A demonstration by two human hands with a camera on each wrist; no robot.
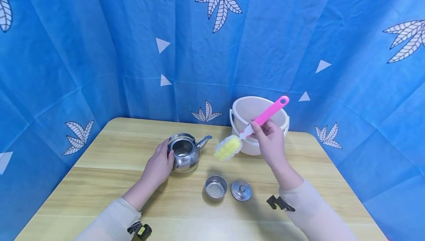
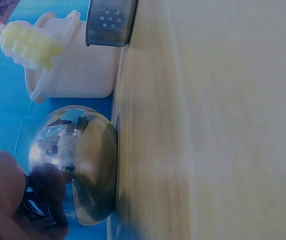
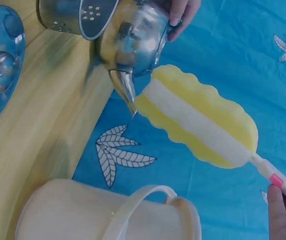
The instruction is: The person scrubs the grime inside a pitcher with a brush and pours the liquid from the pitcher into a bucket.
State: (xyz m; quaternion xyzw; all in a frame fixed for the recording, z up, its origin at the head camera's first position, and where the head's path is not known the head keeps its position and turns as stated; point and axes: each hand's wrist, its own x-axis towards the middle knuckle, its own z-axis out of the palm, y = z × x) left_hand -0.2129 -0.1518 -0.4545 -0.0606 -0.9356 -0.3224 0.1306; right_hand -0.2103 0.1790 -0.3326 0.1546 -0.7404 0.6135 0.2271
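On the left of the table a steel teapot [image 1: 186, 160] stands lidless, its spout pointing right. My left hand [image 1: 160, 161] grips it at the side opposite the spout; in the left wrist view, fingers [image 2: 47, 182] curl there against the shiny body. My right hand [image 1: 271, 143] pinches a sponge bottle brush near the base of its pink handle [image 1: 270, 111]. The brush's yellow and white sponge head [image 1: 228, 148] points down and left, in the air between teapot and bucket. In the right wrist view the sponge [image 3: 198, 117] overlaps the area beside the teapot's spout [image 3: 123, 90].
A white bucket [image 1: 244, 104] with a handle stands at the back right, behind my right hand. Nearer me are a small perforated steel strainer [image 1: 216, 187] and, right of it, a round knobbed lid [image 1: 241, 190]. Blue patterned curtain [image 1: 142, 49] surrounds the wooden table [image 1: 109, 152].
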